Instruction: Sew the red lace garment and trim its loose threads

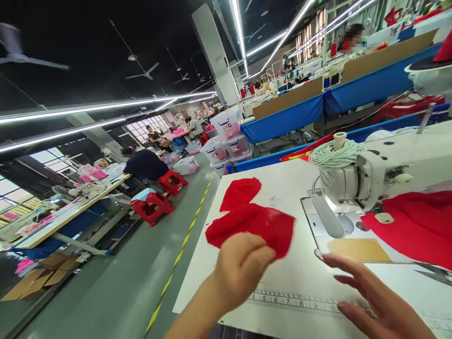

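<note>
My left hand is closed in a pinch at the near edge of a piece of red cloth, whose right end looks lifted off the white table. Behind it lies a smaller red cloth piece, flat on the tabletop. My right hand is open, fingers spread, just in front of the metal bed of a white sewing machine. More red cloth lies to the right, under the machine arm. Scissors show partly at the right edge.
A printed ruler scale runs along the table's near side. Pale green cord is coiled on the machine head. Stacked plastic bins, red stools and a seated person are beyond, past a yellow-black floor line.
</note>
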A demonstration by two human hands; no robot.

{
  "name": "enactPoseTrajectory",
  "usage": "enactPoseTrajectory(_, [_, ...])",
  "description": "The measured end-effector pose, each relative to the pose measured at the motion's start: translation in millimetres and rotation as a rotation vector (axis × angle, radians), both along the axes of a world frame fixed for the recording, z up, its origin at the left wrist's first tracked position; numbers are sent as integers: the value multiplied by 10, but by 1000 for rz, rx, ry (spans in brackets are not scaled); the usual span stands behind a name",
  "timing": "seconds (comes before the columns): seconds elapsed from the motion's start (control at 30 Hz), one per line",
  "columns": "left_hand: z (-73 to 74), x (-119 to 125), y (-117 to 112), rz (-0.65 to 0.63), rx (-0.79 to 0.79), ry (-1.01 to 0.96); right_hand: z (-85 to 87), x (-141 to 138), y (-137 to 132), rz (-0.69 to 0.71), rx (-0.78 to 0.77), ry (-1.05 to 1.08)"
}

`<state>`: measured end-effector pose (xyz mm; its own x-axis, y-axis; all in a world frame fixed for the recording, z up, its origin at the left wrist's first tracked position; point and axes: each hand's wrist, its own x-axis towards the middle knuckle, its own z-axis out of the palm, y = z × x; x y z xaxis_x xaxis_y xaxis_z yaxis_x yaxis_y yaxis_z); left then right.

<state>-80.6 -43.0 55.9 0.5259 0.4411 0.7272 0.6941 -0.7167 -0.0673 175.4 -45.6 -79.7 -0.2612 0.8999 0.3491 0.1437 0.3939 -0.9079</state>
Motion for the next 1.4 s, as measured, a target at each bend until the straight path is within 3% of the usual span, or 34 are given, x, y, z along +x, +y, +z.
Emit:
enactPoseTrajectory(0.03, [-83, 135, -36, -44, -65, 43, 71, -16, 15, 48, -122, 55])
enactPoseTrajectory(0.13, [-351, 402, -100, -80, -118, 117, 267, -69, 22, 10, -463, 213])
enactPoseTrajectory(0.2, [-472, 468, -116, -64, -180, 154, 358, -85, 12, -2, -517, 238])
enactPoseTrajectory(0.3, [-514, 485, -109, -10, -488, 105, 421, -52, -6, -104, -469, 254])
enactPoseTrajectory(0.4, [-457, 515, -61, -12, -1032, -87, 444, 15, -25, -186, -381, 216])
enactPoseTrajectory(0.47, [-424, 568, -15, -44, -1360, -320, 463, 55, -36, -165, -240, 140])
enactPoseTrajectory(0.53, [-415, 635, 29, -85, -1568, -566, 488, 84, -45, -123, -101, 81])
enactPoseTrajectory(0.6, [-425, 695, 57, -118, -1683, -708, 509, 106, -53, -108, -56, 54])
enactPoseTrajectory(0.67, [-439, 733, 68, -115, -1659, -726, 516, 124, -55, -120, -80, 35])
enactPoseTrajectory(0.87, [-493, 742, 34, -47, -1066, -454, 465, 172, -13, -104, -99, -46])
enactPoseTrajectory(0.97, [-512, 752, 8, -84, -1005, -405, 462, 168, -6, -134, -108, -35])
enactPoseTrajectory(1.17, [-364, 796, 11, -229, -1300, -605, 550, 200, -34, -117, 30, -45])
enactPoseTrajectory(1.3, [-273, 817, 46, -282, -1729, -678, 607, 243, -20, 39, -69, -23])
enactPoseTrajectory(1.4, [-312, 830, 92, -273, -1767, -598, 631, 233, 2, 85, -134, -46])
